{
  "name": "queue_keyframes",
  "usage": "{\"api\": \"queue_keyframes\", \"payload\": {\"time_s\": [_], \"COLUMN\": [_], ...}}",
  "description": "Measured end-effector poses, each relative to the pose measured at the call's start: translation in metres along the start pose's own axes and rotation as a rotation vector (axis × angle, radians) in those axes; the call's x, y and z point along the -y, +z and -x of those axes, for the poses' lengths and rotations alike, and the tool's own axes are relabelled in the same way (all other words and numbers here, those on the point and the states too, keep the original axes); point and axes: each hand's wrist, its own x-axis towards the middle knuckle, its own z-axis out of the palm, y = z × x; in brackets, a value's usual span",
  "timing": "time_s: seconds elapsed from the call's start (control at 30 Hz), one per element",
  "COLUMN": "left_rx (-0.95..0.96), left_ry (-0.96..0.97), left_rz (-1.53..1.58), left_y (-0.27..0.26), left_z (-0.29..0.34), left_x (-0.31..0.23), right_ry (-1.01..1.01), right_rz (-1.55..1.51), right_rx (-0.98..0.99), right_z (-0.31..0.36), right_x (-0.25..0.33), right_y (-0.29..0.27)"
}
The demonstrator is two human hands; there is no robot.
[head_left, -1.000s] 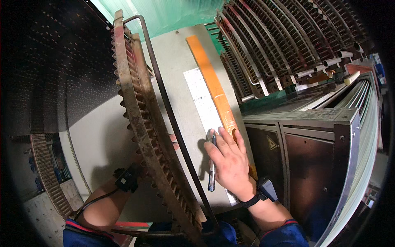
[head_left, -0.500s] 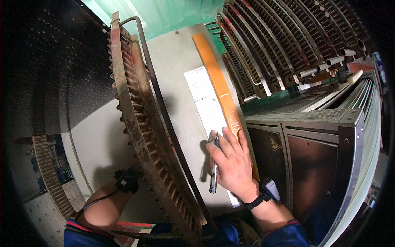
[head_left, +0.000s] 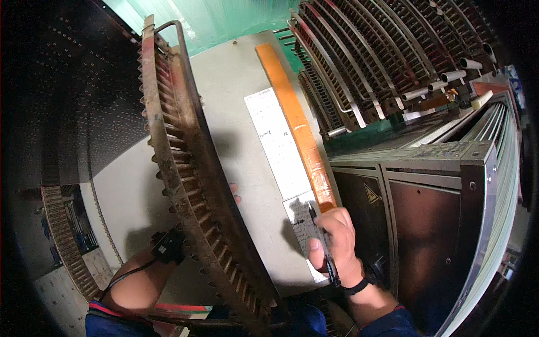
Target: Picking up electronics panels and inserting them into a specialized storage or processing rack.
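Note:
My right hand (head_left: 337,241) is closed around a dark pen (head_left: 330,261), its tip pointing up over the lower part of a white paper sheet (head_left: 300,216) with rows of handwriting. Another white sheet (head_left: 281,151) lies end to end above it on the pale board (head_left: 236,95). An orange strip (head_left: 297,123) runs along the board's right edge. My left forearm passes beneath a long, rusty toothed metal rack (head_left: 174,146). Of my left hand (head_left: 235,194), only stretched-out fingertips show past the rack's right side, near the board; the rest is hidden.
Several similar toothed racks (head_left: 359,62) hang at the upper right. A dark metal cabinet (head_left: 426,224) with a warning label stands right of the board, with clear sheets (head_left: 499,196) along its side. A perforated dark panel (head_left: 84,90) fills the far left.
My right hand has moved down the sheets, and the pen has turned from pointing down to tip up. My left fingertips have come out past the rack. The view has shifted slightly.

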Motion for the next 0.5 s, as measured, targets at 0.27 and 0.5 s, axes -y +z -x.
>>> {"api": "queue_keyframes", "payload": {"time_s": [0.27,0.5], "left_rx": [0.099,0.509], "left_ry": [0.019,0.133], "left_rz": [0.068,0.279], "left_y": [-0.013,-0.055], "left_z": [-0.010,-0.019], "left_x": [0.010,0.026], "right_ry": [0.036,0.036], "right_rz": [0.092,0.059], "right_rx": [0.034,0.129], "right_z": [0.050,0.076], "right_x": [0.004,0.008], "right_y": [-0.036,-0.044]}}
